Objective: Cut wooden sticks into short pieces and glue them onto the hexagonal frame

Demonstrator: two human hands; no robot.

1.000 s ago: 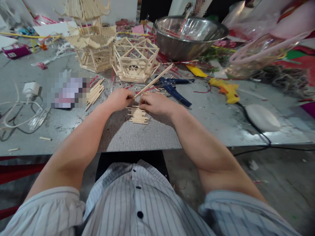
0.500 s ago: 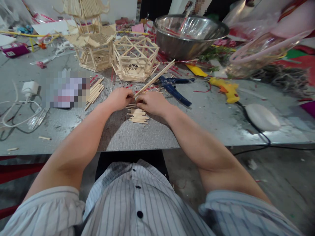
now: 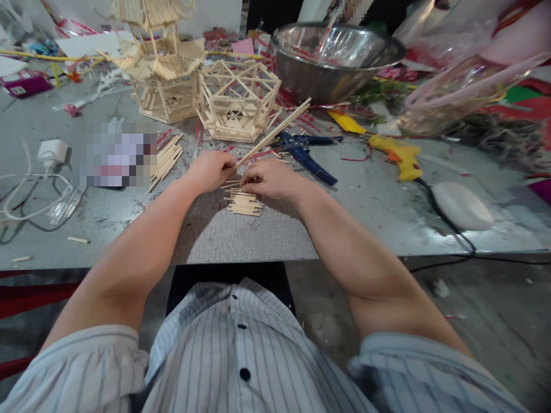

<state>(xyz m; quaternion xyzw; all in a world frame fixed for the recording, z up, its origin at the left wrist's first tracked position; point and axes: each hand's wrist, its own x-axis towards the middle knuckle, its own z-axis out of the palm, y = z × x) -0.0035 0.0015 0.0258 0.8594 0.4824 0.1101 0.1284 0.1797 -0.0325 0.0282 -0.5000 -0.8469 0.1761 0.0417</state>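
My left hand is closed on a few long wooden sticks, which slant up to the right from its fingertips. Close beside it, my right hand has its fingers curled together over a row of short wooden sticks laid side by side on the table. Whatever lies between the right fingertips is too small to make out. To the left rests a loose bundle of sticks. Blue-handled pliers lie beyond my right hand. Behind both hands stands a six-sided stick frame.
A tiered stick pagoda stands at the back left, a steel bowl at the back. On the right are a yellow glue gun, its black cord and a white oval object. A white charger with cables lies left.
My right hand has drawn slightly away to the right from my left hand, opening a small gap. The long sticks stay in the left hand. The view has shifted slightly.
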